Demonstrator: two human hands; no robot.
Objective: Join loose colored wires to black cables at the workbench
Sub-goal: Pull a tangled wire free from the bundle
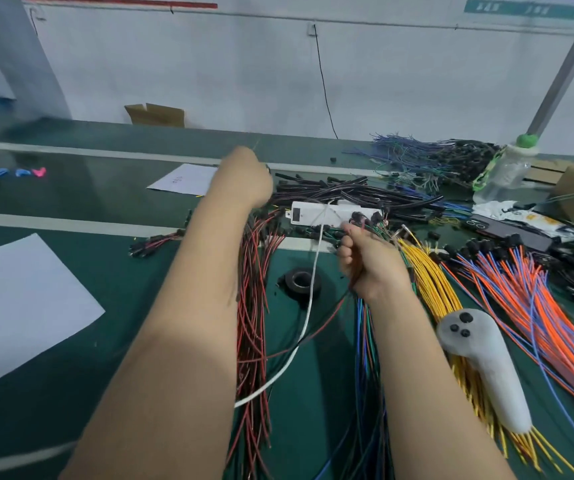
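My right hand (365,261) is curled round a bundle of mixed blue, green and red wires (365,341) that hangs down toward me, their black connector ends sticking out near my thumb. My left hand (247,178) reaches forward to the near edge of the pile of black cables (348,195); its fingers are turned away from the camera, so what they hold is hidden. A long bunch of red and black wires (252,306) runs under my left forearm. Yellow wires (427,275) and orange and blue wires (528,299) lie to the right.
A white power strip (334,213) with a white cord lies on the cables. A black tape roll (301,282), a white controller (483,362), a clear bottle (503,171), white paper sheets (15,306) and a far heap of blue wires (427,154) sit on the green bench.
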